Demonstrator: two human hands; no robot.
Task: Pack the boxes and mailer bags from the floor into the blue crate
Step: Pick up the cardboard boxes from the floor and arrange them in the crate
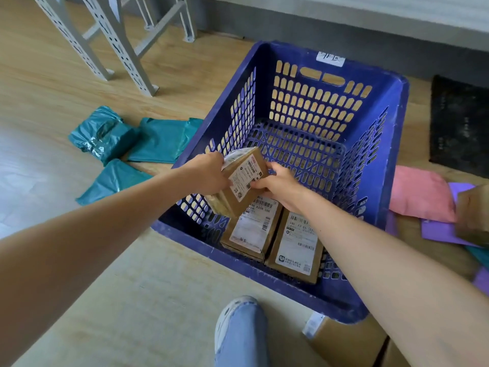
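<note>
Three teal mailer bags point(158, 141) are seen on the floor left of the blue crate point(397, 160). Both arms are stretched forward over its near-left corner. A tilted cardboard box point(240, 182) is held between the two hands: the left hand point(209, 173) is curled round its upper left edge, and the right hand point(280, 186) is pinching its right side. Two more boxes point(250, 231) are laid flat, side by side, on the crate floor below. One pink bag point(420, 194) and purple bags point(439, 231) are spread on the floor to the right — their number cannot be told.

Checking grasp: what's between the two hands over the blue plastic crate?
Head view: a small brown cardboard box with white labels, gripped by left hand and right hand.
</note>
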